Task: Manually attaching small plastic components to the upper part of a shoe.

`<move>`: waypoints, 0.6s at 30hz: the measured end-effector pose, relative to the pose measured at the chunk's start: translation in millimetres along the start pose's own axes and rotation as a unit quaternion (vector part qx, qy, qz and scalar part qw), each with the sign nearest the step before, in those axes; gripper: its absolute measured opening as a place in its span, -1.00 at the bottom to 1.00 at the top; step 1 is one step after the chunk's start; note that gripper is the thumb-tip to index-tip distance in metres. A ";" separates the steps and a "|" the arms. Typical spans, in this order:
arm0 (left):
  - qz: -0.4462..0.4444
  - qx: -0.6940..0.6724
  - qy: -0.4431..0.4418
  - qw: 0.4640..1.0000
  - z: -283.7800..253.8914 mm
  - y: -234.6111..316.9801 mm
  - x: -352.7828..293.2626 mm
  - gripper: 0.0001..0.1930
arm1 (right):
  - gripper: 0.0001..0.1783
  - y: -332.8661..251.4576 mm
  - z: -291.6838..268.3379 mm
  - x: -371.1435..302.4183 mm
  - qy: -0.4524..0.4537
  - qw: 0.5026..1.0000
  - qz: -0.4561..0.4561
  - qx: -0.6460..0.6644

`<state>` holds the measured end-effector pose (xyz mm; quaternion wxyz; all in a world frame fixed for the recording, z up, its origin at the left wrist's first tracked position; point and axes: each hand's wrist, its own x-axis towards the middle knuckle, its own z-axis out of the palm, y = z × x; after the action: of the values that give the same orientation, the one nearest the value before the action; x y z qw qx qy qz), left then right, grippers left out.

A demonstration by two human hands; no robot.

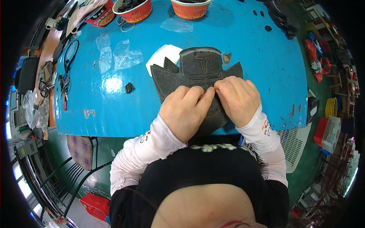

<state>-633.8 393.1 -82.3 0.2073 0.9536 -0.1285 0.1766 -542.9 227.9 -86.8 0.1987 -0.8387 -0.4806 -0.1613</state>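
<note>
A person in white sleeves is working at a blue tabletop, both hands closing over a dark grey, felt-like cut piece. The piece is lying directly in front of the body near the tabletop's closest edge, its long axis running away from the wearer and its rounded near end sitting between and below the wrists.

The left hand is covering the near left portion, while the right hand is resting over the right side, reaching slightly farther up. Their fingertips are almost meeting near the middle line, neither hand being clearly nearer to that spot. Both are holding a narrow pinch, though whether they are gripping the piece's surface or something small on it cannot be told.

The piece is showing a squared far end with a small stitched rectangle, brown stitching running down from it, crosswise slits and pointed, jagged tabs spreading to either side. A white sheet is peeking out beneath its far left corner, and a small dark bundle is sitting apart to the left.
</note>
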 end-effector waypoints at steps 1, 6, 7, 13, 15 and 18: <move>0.000 0.000 0.000 1.000 -1.1 0.9 1.5 -0.59 | -0.82 1.4 0.5 -0.2 -0.002 1.000 0.001 0.005; -0.004 0.022 -0.038 0.999 -1.3 -0.2 3.2 -0.61 | -0.77 6.3 -12.7 -6.2 0.042 0.996 0.033 0.070; -0.003 0.020 -0.039 0.999 -2.1 0.5 3.0 -0.61 | -0.76 3.9 -17.6 -7.8 0.020 0.996 0.052 0.076; 0.001 0.035 -0.042 0.999 -1.7 -1.3 4.1 -0.62 | -0.76 -6.5 -8.5 -5.4 0.018 1.000 0.003 -0.015; 0.002 0.015 -0.035 0.999 -0.5 -2.9 3.6 -0.63 | -0.75 -6.8 -13.7 -3.9 -0.033 0.998 -0.002 -0.057; -0.005 -0.090 0.070 0.993 -4.1 -9.2 -2.6 -0.70 | -0.76 1.2 -18.3 -3.1 0.015 0.991 0.066 0.116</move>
<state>-634.4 403.5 -83.0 0.3013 0.9170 -0.1245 0.2297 -544.8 216.1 -72.6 0.3121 -0.8375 -0.4365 -0.1033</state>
